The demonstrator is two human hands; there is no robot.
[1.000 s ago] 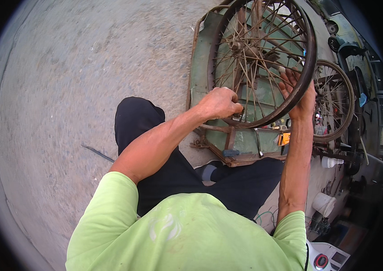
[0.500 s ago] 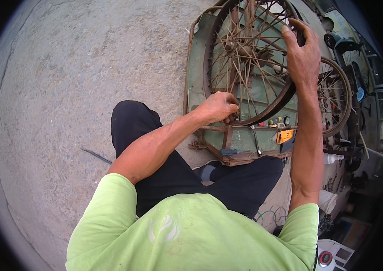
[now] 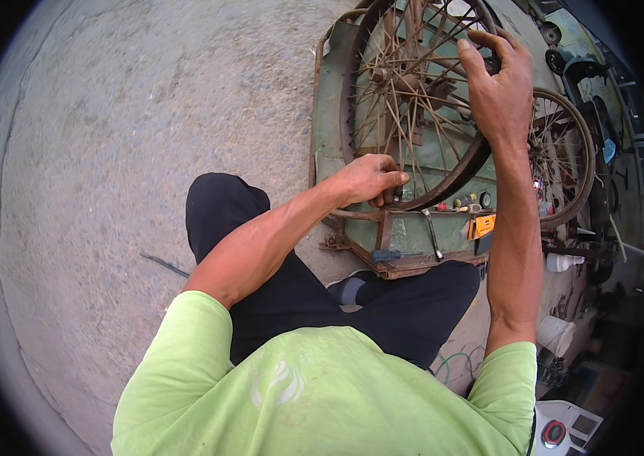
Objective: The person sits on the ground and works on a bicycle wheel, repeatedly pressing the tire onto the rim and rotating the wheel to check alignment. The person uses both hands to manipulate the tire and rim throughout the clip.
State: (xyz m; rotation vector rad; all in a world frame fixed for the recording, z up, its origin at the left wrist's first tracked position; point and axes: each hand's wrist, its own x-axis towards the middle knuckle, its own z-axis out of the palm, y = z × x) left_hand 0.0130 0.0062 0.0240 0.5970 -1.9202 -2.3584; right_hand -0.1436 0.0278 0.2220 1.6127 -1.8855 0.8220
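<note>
A rusty spoked wheel (image 3: 455, 181) with a dark rim and a hub in its middle stands tilted over a green metal cart bed (image 3: 329, 114). My right hand (image 3: 503, 95) curls round the rim's upper right side, thumb on the spoke side, fingers over the top. Down at the rim's lower left, my left hand (image 3: 371, 181) is closed, thumb and fingertips pinched together beside the spokes. A small dark piece shows just under those fingertips; what it is I cannot make out.
Along the cart's near edge lie a metal wrench (image 3: 432, 234), a blue-handled screwdriver (image 3: 386, 256), an orange box (image 3: 481, 226) and a yellow-handled tool (image 3: 465, 200). A second spoked wheel (image 3: 582, 190) stands at the right. A thin dark rod (image 3: 164, 264) rests on the concrete ground at left.
My right hand has shifted slightly left along with the rim. My left hand stays at the lower rim, its thumb a little farther right.
</note>
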